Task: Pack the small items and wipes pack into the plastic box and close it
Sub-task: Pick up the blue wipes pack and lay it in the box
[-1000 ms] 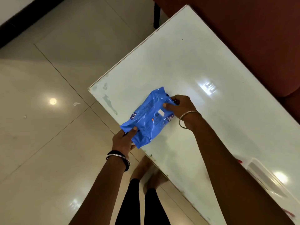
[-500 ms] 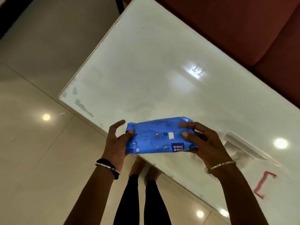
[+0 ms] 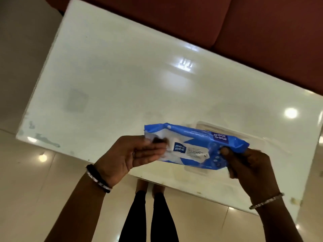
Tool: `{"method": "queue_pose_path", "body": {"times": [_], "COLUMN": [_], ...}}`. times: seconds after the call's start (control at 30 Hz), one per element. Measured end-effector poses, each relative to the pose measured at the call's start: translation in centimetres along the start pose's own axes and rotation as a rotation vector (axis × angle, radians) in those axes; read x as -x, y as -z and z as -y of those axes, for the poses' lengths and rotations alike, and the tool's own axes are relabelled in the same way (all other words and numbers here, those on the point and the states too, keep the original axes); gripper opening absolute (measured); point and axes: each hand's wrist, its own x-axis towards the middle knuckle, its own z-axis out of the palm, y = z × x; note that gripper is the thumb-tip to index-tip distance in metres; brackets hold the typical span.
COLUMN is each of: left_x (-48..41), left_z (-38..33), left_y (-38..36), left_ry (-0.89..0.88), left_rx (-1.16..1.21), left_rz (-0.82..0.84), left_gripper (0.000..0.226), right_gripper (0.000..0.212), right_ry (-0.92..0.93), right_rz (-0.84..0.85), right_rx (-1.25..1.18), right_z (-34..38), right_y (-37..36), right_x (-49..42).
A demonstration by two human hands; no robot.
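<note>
A blue and white wipes pack (image 3: 192, 145) hangs in the air above the near right part of the white table (image 3: 122, 84). My left hand (image 3: 129, 158) grips its left end and my right hand (image 3: 248, 165) grips its right end. Directly under the pack lies a clear plastic box (image 3: 262, 137), mostly hidden by the pack, with only its rim showing behind and to the right. What is inside the box cannot be seen.
A dark red sofa (image 3: 227, 23) runs along the far side of the table. Glossy tiled floor (image 3: 26, 189) surrounds the table's left and near edges. My legs (image 3: 148, 215) stand at the near edge.
Both hands carried the wipes pack rightwards, turning its white labelled face up, until it hovers over the plastic box. The view has swung to the right.
</note>
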Motion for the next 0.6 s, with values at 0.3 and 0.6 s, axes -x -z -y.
{"method": "queue_pose_path", "body": {"times": [0.3, 0.6], "left_x": [-5.1, -8.5], "left_z": [3.3, 6.2], "left_y": [-8.3, -11.8], "left_ry": [-0.238, -0.38], "left_rx": [-0.926, -1.45], "left_rz": [-0.253, -0.481], "left_gripper": [0.019, 0.032], "right_gripper": [0.066, 0.035], "right_ry": [-0.279, -0.367], "right_rz": [-0.153, -0.361], "right_rx": [0.132, 0.219], "right_z": [-4.8, -10.0], "right_y": [5.8, 5.3], "right_x": [2.2, -0.8]}}
